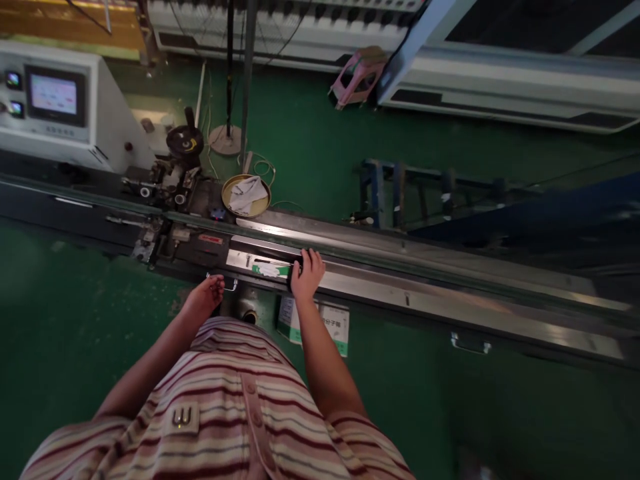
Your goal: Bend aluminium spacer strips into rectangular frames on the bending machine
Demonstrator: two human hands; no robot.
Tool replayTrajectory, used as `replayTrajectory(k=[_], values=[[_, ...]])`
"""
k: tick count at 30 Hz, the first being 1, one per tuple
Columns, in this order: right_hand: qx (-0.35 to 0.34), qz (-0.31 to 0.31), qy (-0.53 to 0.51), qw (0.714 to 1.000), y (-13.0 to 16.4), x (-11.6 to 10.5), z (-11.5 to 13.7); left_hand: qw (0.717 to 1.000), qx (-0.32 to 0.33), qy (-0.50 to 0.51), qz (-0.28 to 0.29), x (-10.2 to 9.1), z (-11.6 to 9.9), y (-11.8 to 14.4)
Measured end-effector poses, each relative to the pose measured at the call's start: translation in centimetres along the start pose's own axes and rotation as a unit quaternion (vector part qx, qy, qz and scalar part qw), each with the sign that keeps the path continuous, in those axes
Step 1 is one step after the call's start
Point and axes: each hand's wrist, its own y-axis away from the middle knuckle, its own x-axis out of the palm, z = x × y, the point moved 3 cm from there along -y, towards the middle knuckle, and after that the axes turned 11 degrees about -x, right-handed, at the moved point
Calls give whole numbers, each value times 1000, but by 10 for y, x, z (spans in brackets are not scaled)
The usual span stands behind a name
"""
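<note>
My left hand (206,295) is closed, its fingers curled together beside a metal handle (231,285) at the near edge of the machine bed; whatever is in them, if anything, is too small to make out. My right hand (309,275) lies over the metal rail (360,281), fingers bent round a dark thing mostly hidden beneath it. Left of its thumb, a thin dark rod-like tool (273,262) lies along the rail. Just below that tool is a green and white packet (270,270).
A round tray (227,205) with a pale cloth (249,193) stands behind the rail. At left are a control panel (55,97) and a black handwheel (184,141). A printed carton (333,320) sits below my right forearm. Farther back stand a pink stool (359,77) and a blue frame (379,190).
</note>
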Motion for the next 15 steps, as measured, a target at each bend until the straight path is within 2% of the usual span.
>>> replayTrajectory(k=[9, 15], values=[[-18, -26, -1, 999, 3, -1, 2, 1000, 4, 3, 0, 0, 1, 1], [2, -30, 0, 1000, 1, -5, 4, 1000, -10, 10, 1, -2, 2, -2]])
